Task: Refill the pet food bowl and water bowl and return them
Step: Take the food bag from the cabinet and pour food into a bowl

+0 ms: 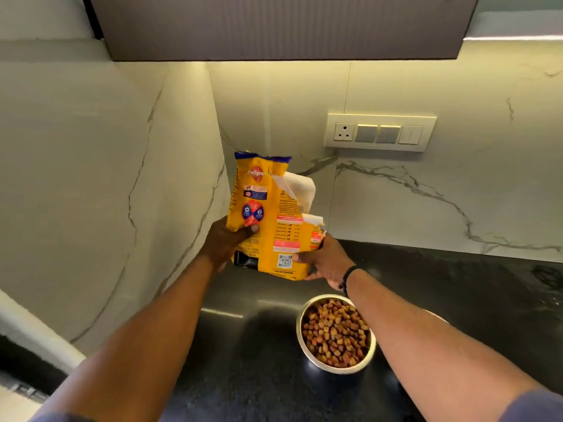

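A yellow pet food bag [271,220] stands almost upright in the back corner of the black counter [457,300], its torn top folded over. My left hand [227,242] grips the bag's left side. My right hand [327,258] holds its lower right corner. A steel bowl [335,335] full of brown kibble sits on the counter in front of the bag, under my right forearm. No water bowl is in view.
Marble walls close the corner on the left and behind. A switch panel with a socket [379,132] is on the back wall. A dark cabinet [283,25] hangs overhead. The counter runs on to the right.
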